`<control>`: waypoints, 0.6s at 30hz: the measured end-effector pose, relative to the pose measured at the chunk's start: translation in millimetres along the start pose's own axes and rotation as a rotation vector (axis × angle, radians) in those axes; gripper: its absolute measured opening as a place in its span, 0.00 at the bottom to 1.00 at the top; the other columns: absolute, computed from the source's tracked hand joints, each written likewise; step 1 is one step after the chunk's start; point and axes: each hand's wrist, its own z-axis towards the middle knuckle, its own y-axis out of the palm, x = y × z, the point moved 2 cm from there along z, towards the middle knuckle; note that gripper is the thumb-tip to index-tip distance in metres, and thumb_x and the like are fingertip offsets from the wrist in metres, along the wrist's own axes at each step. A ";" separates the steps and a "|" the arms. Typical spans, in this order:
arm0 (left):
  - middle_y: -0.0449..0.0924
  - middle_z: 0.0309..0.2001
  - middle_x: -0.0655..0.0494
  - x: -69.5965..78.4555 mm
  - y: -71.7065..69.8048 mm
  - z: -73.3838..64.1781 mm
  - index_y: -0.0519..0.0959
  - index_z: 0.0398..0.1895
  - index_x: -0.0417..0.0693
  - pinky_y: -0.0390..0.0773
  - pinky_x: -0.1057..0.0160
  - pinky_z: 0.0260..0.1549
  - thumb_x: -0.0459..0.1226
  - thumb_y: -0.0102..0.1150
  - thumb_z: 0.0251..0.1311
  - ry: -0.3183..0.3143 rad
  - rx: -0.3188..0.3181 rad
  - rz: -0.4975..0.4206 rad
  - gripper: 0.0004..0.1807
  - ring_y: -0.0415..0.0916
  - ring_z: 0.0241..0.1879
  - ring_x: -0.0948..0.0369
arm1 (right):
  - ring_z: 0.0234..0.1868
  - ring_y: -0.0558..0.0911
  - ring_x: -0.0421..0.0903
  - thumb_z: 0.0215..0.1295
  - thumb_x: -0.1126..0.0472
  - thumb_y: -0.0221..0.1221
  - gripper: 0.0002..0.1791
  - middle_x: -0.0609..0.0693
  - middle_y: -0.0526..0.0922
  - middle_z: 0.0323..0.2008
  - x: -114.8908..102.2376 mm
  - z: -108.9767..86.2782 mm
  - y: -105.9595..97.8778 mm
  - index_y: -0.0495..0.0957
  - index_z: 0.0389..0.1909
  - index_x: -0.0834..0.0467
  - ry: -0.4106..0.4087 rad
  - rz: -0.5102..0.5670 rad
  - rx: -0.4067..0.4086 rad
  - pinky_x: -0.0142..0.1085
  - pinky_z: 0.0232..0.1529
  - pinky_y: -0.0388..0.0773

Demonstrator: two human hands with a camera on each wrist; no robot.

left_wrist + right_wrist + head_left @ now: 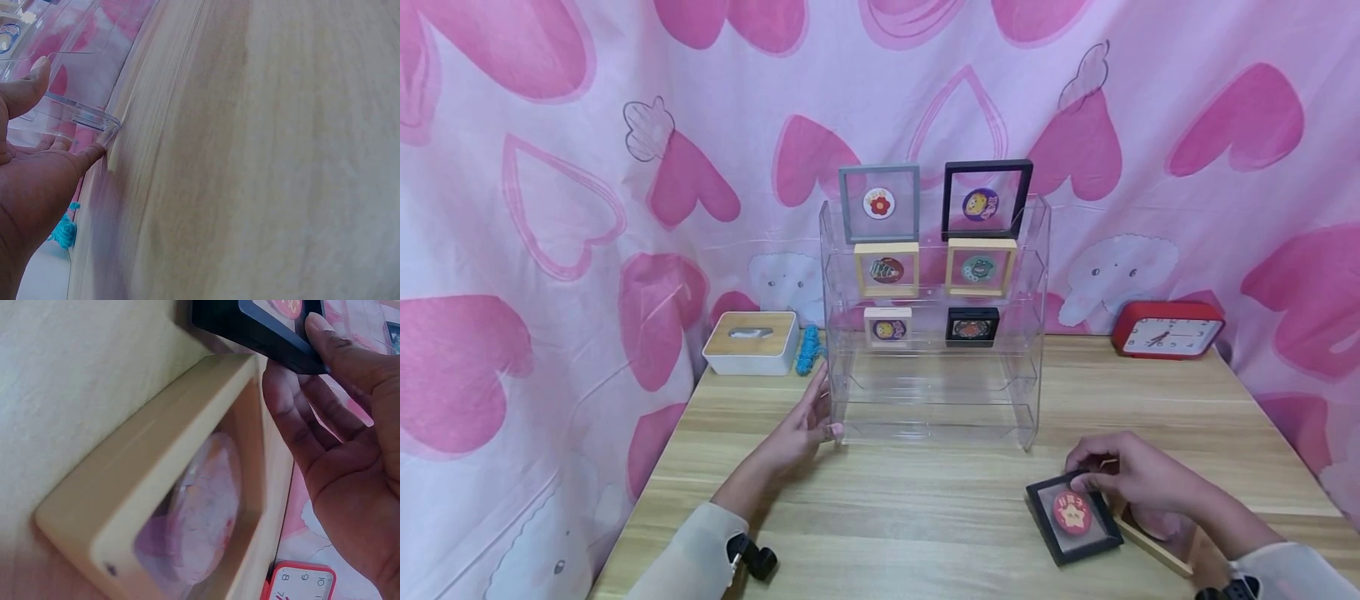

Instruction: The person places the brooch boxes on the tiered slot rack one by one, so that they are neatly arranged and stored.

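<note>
A clear tiered display rack [936,433] stands on the table with several small framed badges on its upper tiers. My left hand [801,425] holds the rack's lower left side; in the left wrist view the thumb lies over the clear panel and the other fingers are at its bottom corner. At the right, my right hand [1138,475] pinches a black frame [1060,546] by its upper right edge, thumb on the front face. Inside that frame is a red round badge with a yellow star. A wooden frame [144,456] with a round badge lies beneath the right hand, partly hidden by it.
Behind the left hand are a white tissue box [748,364] with a wooden lid and a bundle of blue cord [808,350]. A red clock [1168,329] stands at the back right. Pink heart-patterned cloth [700,75] hangs behind the table.
</note>
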 end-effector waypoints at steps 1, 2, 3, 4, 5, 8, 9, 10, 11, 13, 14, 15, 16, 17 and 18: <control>0.33 0.93 0.48 0.0 0.1 -0.2 0.32 0.90 0.85 0.46 0.39 0.89 0.27 0.60 0.77 -0.004 0.004 -0.002 0.62 0.36 0.92 0.41 | 0.41 0.82 0.32 0.74 0.57 0.72 0.08 0.44 0.90 0.43 -1.7 -0.2 -1.2 0.89 0.50 0.47 0.000 -0.012 0.016 0.29 0.42 0.86; 0.33 0.93 0.48 -0.1 0.0 -0.4 0.32 0.90 0.86 0.46 0.39 0.89 0.27 0.60 0.77 -0.006 0.008 -0.002 0.62 0.37 0.92 0.41 | 0.41 0.82 0.32 0.74 0.57 0.72 0.08 0.44 0.90 0.43 -3.4 -0.2 -2.5 0.89 0.50 0.46 -0.001 -0.018 0.031 0.30 0.42 0.86; 0.33 0.93 0.48 0.0 0.1 -0.6 0.32 0.90 0.86 0.46 0.39 0.88 0.27 0.60 0.77 -0.004 0.008 0.000 0.62 0.37 0.92 0.41 | 0.42 0.82 0.32 0.73 0.58 0.73 0.08 0.44 0.90 0.44 -5.2 -0.2 -3.9 0.89 0.50 0.46 -0.003 -0.021 0.046 0.30 0.42 0.87; 0.33 0.93 0.48 0.0 0.1 -0.8 0.32 0.90 0.86 0.46 0.39 0.88 0.27 0.61 0.77 -0.004 0.009 0.001 0.62 0.37 0.92 0.41 | 0.42 0.82 0.32 0.73 0.59 0.73 0.09 0.43 0.89 0.45 -7.2 -0.2 -5.5 0.89 0.50 0.46 -0.001 -0.021 0.058 0.30 0.42 0.87; 0.33 0.93 0.48 0.0 0.0 -0.7 0.32 0.90 0.86 0.46 0.39 0.88 0.27 0.61 0.77 -0.003 0.010 0.000 0.62 0.37 0.92 0.41 | 0.42 0.82 0.32 0.73 0.60 0.73 0.09 0.44 0.89 0.45 -9.3 -0.1 -7.2 0.89 0.50 0.45 -0.009 -0.020 0.073 0.30 0.42 0.88; 0.33 0.93 0.49 -0.1 -0.2 -0.8 0.32 0.90 0.84 0.47 0.40 0.88 0.27 0.61 0.77 0.001 0.009 0.002 0.62 0.37 0.92 0.41 | 0.43 0.83 0.32 0.71 0.67 0.72 0.13 0.45 0.90 0.45 -17.2 1.7 -12.2 0.88 0.50 0.47 -0.082 -0.016 0.130 0.31 0.42 0.90; 0.33 0.93 0.49 0.0 -0.2 -0.8 0.31 0.90 0.84 0.47 0.39 0.88 0.27 0.61 0.77 0.003 0.006 0.003 0.62 0.37 0.92 0.41 | 0.43 0.84 0.33 0.71 0.68 0.72 0.14 0.45 0.90 0.45 -20.6 2.4 -14.2 0.88 0.50 0.47 -0.110 -0.017 0.148 0.31 0.42 0.91; 0.33 0.93 0.49 -0.1 -0.3 -0.6 0.31 0.90 0.83 0.47 0.40 0.88 0.27 0.61 0.76 0.003 0.006 0.000 0.62 0.37 0.92 0.41 | 0.43 0.84 0.33 0.70 0.69 0.72 0.15 0.44 0.90 0.45 -24.3 3.5 -16.2 0.88 0.50 0.47 -0.136 -0.020 0.167 0.32 0.41 0.91; 0.32 0.93 0.48 0.0 -0.3 -0.6 0.31 0.91 0.82 0.47 0.39 0.88 0.27 0.61 0.76 0.005 0.003 0.000 0.62 0.37 0.92 0.41 | 0.43 0.85 0.33 0.69 0.70 0.73 0.16 0.45 0.90 0.45 -28.2 5.1 -17.6 0.88 0.50 0.47 -0.167 -0.028 0.191 0.32 0.41 0.92; 0.32 0.93 0.48 -0.4 -0.3 -0.2 0.30 0.91 0.80 0.46 0.39 0.89 0.26 0.60 0.76 0.009 -0.001 -0.003 0.62 0.36 0.92 0.41 | 0.42 0.86 0.34 0.66 0.71 0.74 0.18 0.44 0.90 0.44 -36.6 8.6 -20.1 0.89 0.49 0.47 -0.210 -0.038 0.237 0.32 0.41 0.92; 0.32 0.93 0.48 -0.6 -0.2 0.0 0.30 0.91 0.80 0.47 0.39 0.89 0.26 0.60 0.76 0.010 -0.003 -0.005 0.62 0.36 0.92 0.41 | 0.42 0.87 0.35 0.66 0.71 0.75 0.18 0.44 0.90 0.44 -41.0 10.4 -21.1 0.89 0.49 0.46 -0.224 -0.042 0.256 0.31 0.41 0.92; 0.32 0.93 0.47 -0.8 -0.2 0.0 0.31 0.91 0.81 0.46 0.38 0.89 0.26 0.60 0.76 0.009 -0.005 -0.007 0.62 0.36 0.92 0.41 | 0.42 0.87 0.35 0.65 0.71 0.76 0.19 0.43 0.90 0.44 -45.2 12.2 -22.1 0.89 0.49 0.46 -0.235 -0.048 0.274 0.31 0.41 0.93; 0.33 0.93 0.47 -0.9 -0.2 0.0 0.31 0.91 0.82 0.47 0.38 0.89 0.25 0.60 0.76 0.007 -0.002 -0.012 0.62 0.36 0.92 0.41 | 0.42 0.87 0.35 0.64 0.71 0.76 0.19 0.43 0.90 0.44 -49.4 14.2 -22.7 0.89 0.49 0.46 -0.248 -0.056 0.293 0.31 0.41 0.93; 0.33 0.93 0.47 -0.8 -0.2 -0.1 0.31 0.91 0.82 0.46 0.38 0.89 0.26 0.60 0.76 0.006 -0.003 -0.011 0.62 0.36 0.92 0.41 | 0.42 0.87 0.35 0.63 0.72 0.77 0.20 0.43 0.90 0.44 -53.4 16.4 -23.0 0.89 0.49 0.46 -0.261 -0.065 0.314 0.31 0.41 0.93; 0.33 0.93 0.48 -1.0 -0.2 0.1 0.31 0.91 0.83 0.46 0.39 0.89 0.25 0.60 0.76 0.002 -0.002 -0.015 0.62 0.36 0.92 0.41 | 0.42 0.88 0.35 0.62 0.72 0.77 0.21 0.43 0.90 0.44 -57.2 18.8 -23.7 0.89 0.49 0.46 -0.277 -0.073 0.332 0.31 0.42 0.93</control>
